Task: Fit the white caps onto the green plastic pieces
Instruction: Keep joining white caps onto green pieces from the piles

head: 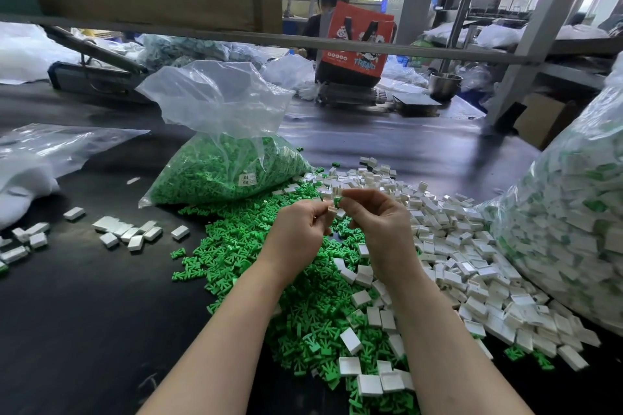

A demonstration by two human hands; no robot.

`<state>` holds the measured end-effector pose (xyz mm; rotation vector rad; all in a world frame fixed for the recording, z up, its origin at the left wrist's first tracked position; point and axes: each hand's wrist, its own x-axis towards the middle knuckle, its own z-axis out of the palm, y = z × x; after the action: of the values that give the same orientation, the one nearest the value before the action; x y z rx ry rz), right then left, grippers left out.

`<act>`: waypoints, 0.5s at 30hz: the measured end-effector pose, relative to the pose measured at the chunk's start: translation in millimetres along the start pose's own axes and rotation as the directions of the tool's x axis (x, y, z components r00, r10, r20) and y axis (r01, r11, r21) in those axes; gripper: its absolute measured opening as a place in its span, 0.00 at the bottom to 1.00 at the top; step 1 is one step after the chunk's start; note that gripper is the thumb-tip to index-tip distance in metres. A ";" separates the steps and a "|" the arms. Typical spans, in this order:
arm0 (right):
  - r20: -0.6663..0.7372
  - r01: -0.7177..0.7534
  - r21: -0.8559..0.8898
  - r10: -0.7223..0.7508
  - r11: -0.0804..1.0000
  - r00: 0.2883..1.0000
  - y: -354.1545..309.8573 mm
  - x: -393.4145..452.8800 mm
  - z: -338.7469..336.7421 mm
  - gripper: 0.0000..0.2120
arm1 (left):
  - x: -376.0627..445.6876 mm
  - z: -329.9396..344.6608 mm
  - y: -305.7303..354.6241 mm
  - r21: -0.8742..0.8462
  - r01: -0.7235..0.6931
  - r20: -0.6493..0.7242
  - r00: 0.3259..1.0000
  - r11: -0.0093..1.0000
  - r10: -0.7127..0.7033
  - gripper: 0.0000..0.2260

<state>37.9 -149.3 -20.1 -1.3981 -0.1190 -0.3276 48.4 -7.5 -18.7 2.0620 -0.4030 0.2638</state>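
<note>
A white cap and a green piece are held together above the piles.

The white cap (pixel 332 212) is pinched in the left hand (pixel 298 229); the green piece (pixel 337 201) is gripped by the right hand (pixel 381 224). Below them, loose green pieces (pixel 303 296) and white caps (pixel 455 246) are heaped on the dark worktop (pixel 84 313), beside an open bag of green pieces (pixel 222 172).

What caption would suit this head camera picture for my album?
Left hand and right hand join a white cap and green piece above heaped parts on a dark table.
</note>
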 end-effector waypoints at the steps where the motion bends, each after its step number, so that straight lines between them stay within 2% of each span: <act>1: 0.004 0.012 -0.026 -0.011 1.000 1.000 0.6 0.1 0.1 0.05 | 0.3 0.0 0.3 -0.033 0.011 -0.004 1.000 0.999 -0.011 0.09; 4: 0.006 0.037 -0.077 -0.037 0.996 0.999 1.1 0.7 0.2 0.05 | 1.1 -2.8 1.3 -0.255 0.094 -0.016 0.995 0.962 -0.102 0.08; 7: 0.014 0.044 -0.087 -0.043 0.995 0.999 1.0 0.5 0.2 0.05 | 0.7 -5.8 2.8 -0.474 0.161 0.028 0.985 0.866 -0.168 0.08; 10: 0.020 0.036 -0.094 -0.035 0.995 0.999 1.4 0.2 1.7 0.05 | 0.3 -5.9 3.7 -0.531 0.182 0.051 0.982 0.827 -0.183 0.08; 15: 0.022 0.028 -0.121 -0.025 0.992 0.999 2.1 1.3 0.4 0.05 | 0.6 -5.6 1.9 -0.616 0.201 0.025 0.971 0.761 -0.237 0.03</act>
<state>39.7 -148.8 -21.7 -1.5215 -0.1366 -0.3471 48.1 -3.6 -14.2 1.4262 -0.1710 0.0303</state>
